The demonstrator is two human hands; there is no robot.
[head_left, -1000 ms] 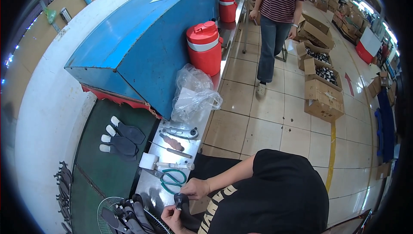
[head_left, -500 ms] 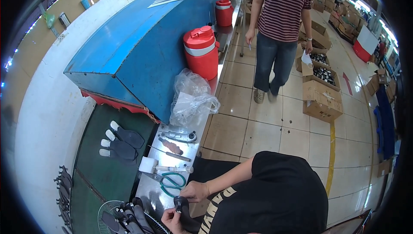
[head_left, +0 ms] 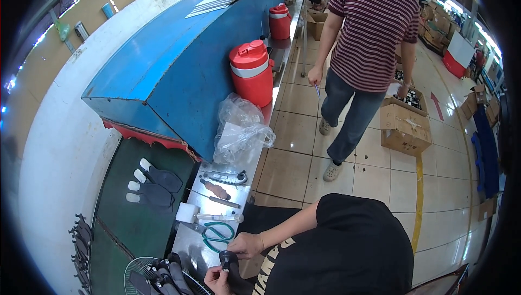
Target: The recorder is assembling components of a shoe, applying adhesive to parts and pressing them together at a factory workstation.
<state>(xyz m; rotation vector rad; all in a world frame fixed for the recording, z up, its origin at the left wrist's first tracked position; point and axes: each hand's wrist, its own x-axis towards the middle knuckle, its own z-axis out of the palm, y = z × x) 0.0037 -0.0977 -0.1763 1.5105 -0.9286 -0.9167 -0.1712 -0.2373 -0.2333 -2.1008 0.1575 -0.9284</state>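
My right hand [head_left: 247, 245] is closed at the upper end of a dark, strap-like piece [head_left: 234, 276] with a shiny rounded tip. Lower down, my left hand [head_left: 217, 280] pinches the same piece near a small bright spot; my shirt partly hides it. Just beyond my right hand lie green-handled scissors [head_left: 218, 236] on the metal ledge [head_left: 190, 251]. Farther along are a white block [head_left: 187, 212], a clear syringe-like tube [head_left: 220, 217], a thin pointed tool [head_left: 223, 202], a brown lump [head_left: 216, 189] and a grey utility knife [head_left: 227, 178].
A wire basket [head_left: 127, 276] of dark pieces stands left of my hands. White-tipped dark pieces [head_left: 163, 178] lie on a green belt [head_left: 116, 208] beside a blue machine housing [head_left: 179, 94]. A plastic bag [head_left: 241, 132] and red jug [head_left: 252, 75] stand beyond. A person [head_left: 369, 34] walks nearby, by cardboard boxes [head_left: 406, 129].
The person in the striped shirt has stepped closer, one foot forward, with an arm now over the boxes. My hands keep nearly the same place on the dark piece.
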